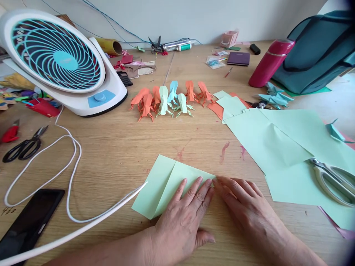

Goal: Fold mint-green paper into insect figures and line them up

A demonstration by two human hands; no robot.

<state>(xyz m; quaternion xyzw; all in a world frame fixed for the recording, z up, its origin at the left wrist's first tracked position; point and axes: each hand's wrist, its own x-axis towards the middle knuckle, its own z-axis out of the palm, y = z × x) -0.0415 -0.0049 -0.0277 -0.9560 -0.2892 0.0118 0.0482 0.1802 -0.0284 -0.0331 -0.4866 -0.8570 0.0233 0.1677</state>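
My left hand (184, 218) lies flat, fingers stretched out, on a folded pale green paper (162, 183) near the table's front edge. My right hand (244, 207) lies flat beside it, fingertips meeting the left hand's at the paper's right corner. A row of folded orange, green and blue paper figures (169, 99) stands further back at the middle of the table.
Loose green sheets (277, 142) with scissors (334, 179) lie to the right. A white cable (69, 173), black phone (29, 220) and black scissors (23, 147) are on the left. A fan (59, 61) stands back left, a red bottle (270, 62) and teal bag (318, 51) back right.
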